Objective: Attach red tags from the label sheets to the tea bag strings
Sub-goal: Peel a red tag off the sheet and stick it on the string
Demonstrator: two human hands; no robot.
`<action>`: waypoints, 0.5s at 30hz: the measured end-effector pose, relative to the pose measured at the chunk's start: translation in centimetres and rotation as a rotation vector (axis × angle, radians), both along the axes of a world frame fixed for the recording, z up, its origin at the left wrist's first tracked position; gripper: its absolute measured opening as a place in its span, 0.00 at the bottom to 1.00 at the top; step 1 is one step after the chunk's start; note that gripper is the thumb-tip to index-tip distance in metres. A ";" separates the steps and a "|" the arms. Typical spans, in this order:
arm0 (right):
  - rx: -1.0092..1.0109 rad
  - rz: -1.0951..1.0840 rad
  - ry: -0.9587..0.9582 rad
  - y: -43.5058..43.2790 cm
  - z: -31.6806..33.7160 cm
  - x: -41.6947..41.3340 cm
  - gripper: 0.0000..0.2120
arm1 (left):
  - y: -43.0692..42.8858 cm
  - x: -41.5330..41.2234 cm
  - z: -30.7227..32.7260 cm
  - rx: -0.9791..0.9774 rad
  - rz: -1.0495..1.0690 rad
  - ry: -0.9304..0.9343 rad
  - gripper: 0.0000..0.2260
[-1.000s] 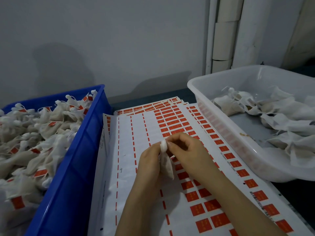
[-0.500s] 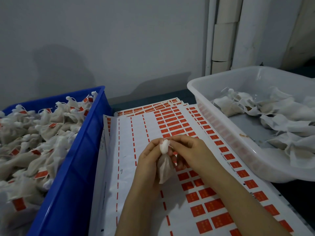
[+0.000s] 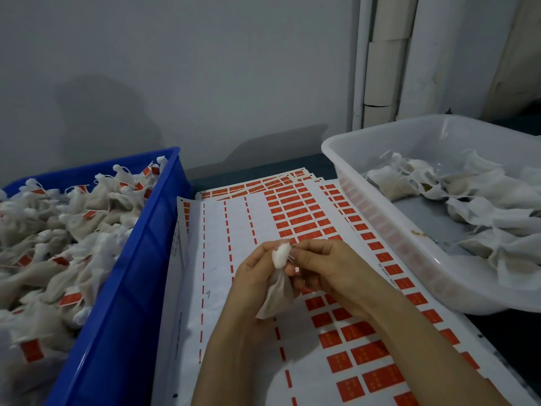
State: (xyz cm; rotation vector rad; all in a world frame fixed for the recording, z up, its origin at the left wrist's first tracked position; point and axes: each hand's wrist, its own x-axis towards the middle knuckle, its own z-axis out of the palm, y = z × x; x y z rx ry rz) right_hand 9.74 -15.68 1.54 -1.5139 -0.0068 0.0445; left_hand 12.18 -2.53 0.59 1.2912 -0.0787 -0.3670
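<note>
A person's two hands work one tea bag above the middle of a stack of label sheets spread on a dark tabletop. The left hand pinches the bag at its gathered white neck, and the pouch hangs down just over the paper. The right hand meets it from the other side, fingertips nipped on the thin string at the bag's top. Whether a tag is already between those fingers cannot be told. Rows of red tags fill the sheets' right half, while the left columns are peeled bare. Two bins flank the sheets. A blue crate touching their left edge is heaped with tagged bags too many to count. A white tub on their right edge holds a smaller, looser heap of untagged bags.
</note>
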 end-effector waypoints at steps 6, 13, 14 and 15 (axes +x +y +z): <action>-0.058 -0.073 0.047 0.1 -0.4 0.2 0.08 | -0.4 0.0 -0.4 -0.010 0.007 0.011 0.18; -0.187 -0.156 0.042 0.1 -0.6 0.4 0.09 | -0.8 -0.2 -0.5 0.090 0.062 -0.012 0.13; -0.220 -0.174 0.039 0.0 -0.7 0.4 0.09 | -0.9 -0.1 -0.6 0.129 0.091 -0.024 0.10; -0.250 -0.192 0.037 0.0 -0.7 0.5 0.09 | -1.0 -0.2 -0.6 0.166 0.115 -0.033 0.07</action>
